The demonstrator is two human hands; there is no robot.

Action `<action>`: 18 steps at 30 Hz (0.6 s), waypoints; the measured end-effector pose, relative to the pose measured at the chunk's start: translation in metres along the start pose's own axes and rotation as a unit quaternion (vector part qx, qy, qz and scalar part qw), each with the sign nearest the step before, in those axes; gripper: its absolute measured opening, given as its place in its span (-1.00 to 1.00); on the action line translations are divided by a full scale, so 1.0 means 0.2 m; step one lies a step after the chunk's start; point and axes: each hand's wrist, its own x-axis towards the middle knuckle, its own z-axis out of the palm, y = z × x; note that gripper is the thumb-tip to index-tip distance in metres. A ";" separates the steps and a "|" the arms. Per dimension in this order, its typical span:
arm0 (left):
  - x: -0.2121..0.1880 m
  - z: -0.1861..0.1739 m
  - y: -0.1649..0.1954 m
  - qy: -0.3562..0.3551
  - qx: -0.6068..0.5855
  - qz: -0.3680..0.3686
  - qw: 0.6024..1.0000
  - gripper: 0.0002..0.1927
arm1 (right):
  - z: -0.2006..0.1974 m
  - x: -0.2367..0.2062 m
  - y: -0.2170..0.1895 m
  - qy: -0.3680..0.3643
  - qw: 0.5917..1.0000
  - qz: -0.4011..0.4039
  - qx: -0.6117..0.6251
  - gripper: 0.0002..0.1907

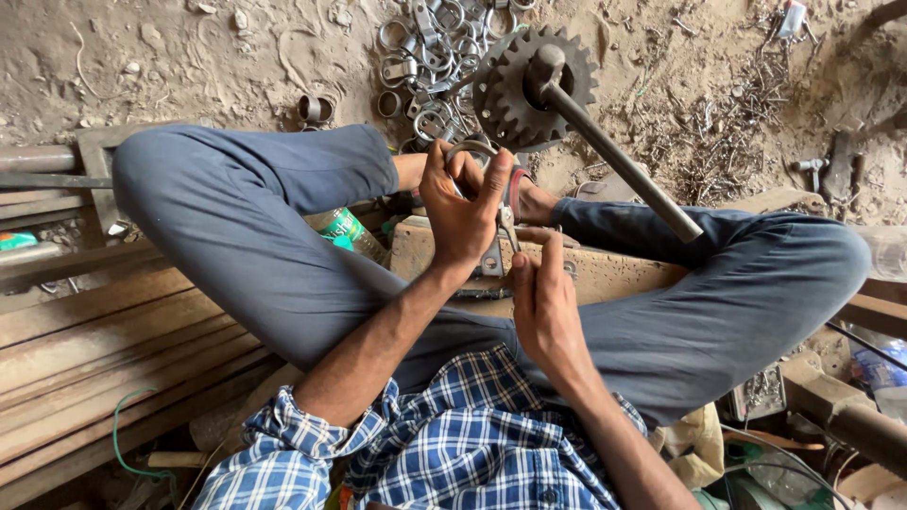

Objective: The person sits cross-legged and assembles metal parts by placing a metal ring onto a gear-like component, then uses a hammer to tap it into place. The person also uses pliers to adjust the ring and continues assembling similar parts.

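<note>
Blue-white checked shirt [453,444], grey-blue trousers [265,227], green bottle [348,231], silvery rings [425,47].

left hand [461,212]: raised toward 12 o'clock, fingers curled closed in a pinch, thumb side toward 1 o'clock | left forearm: runs from 7 o'clock up to the wrist, sleeve rolled | right hand [543,302]: lower, at 5 o'clock of the left, fingers straight, together, pointing to 12 | right forearm: from 5 o'clock

metal ring [470,151] partly behind hands, green bottle [348,231] half hidden
</note>
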 end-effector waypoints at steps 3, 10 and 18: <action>0.00 -0.01 0.01 -0.008 0.024 0.023 0.999 -0.52 | 0.02 -0.01 -0.02 -0.016 0.999 0.033 0.028 -0.59; 0.00 -0.04 0.06 -0.120 0.259 0.213 0.934 -0.54 | 0.01 -0.02 0.00 -0.067 0.934 0.198 0.288 -0.52; 0.01 0.01 0.05 -0.134 0.252 0.182 0.941 -0.57 | -0.11 0.01 0.15 -0.092 0.960 0.170 0.203 -0.64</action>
